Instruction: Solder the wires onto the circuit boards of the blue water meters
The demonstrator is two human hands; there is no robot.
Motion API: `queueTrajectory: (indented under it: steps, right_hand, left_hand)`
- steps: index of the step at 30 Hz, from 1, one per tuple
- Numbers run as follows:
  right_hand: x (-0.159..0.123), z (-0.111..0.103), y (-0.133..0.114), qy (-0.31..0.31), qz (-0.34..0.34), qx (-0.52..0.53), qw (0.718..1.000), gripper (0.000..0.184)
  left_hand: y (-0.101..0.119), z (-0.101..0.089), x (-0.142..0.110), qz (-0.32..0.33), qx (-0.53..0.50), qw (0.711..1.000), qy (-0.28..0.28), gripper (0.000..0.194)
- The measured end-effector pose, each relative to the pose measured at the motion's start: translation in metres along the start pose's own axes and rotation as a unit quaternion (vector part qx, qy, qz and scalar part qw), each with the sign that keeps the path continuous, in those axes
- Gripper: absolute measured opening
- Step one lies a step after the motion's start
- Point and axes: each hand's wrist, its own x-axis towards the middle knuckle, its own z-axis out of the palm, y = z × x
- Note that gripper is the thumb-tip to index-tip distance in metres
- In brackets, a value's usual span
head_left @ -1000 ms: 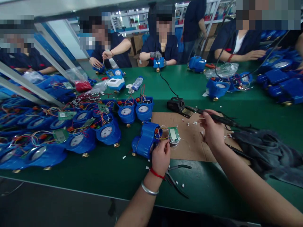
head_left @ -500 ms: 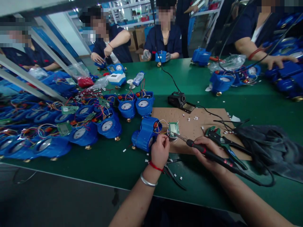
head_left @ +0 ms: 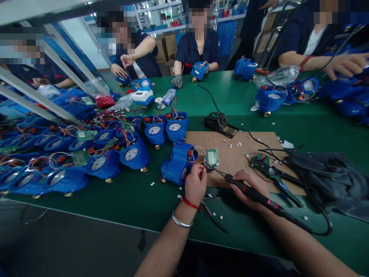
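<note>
My right hand [head_left: 250, 188] is closed around a black and red soldering iron [head_left: 256, 196]. The iron's tip points left, at the lower edge of a small green circuit board [head_left: 212, 157] with a display. My left hand [head_left: 196, 181] pinches beside that edge; a thin wire seems to be in the fingers, though the fingertips mostly hide it. Coloured wires run from the board to a blue water meter [head_left: 176, 163] lying just left of it. The board rests above a piece of cardboard [head_left: 248, 142].
Rows of blue water meters [head_left: 98, 163] fill the left side. Behind the cardboard stands a black soldering iron stand [head_left: 216, 121]. Green-handled wire strippers [head_left: 273, 173], a dark cloth [head_left: 325, 181] and pliers [head_left: 211, 215] lie nearby. Several co-workers sit across the green table [head_left: 129, 204].
My right hand has taken the soldering iron from near its stand and brought its tip left and down to the circuit board. My left hand has stayed by the board.
</note>
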Motion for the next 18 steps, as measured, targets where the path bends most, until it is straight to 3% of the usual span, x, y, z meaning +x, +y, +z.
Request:
queueTrajectory:
  steps: [18]
  right_hand:
    - [-0.0041, 0.0010, 0.0032, -0.053, -0.050, -0.053, 0.996, 0.037]
  left_hand:
    - [0.0013, 0.0001, -0.0024, -0.015, 0.005, 1.000, -0.014, 0.010]
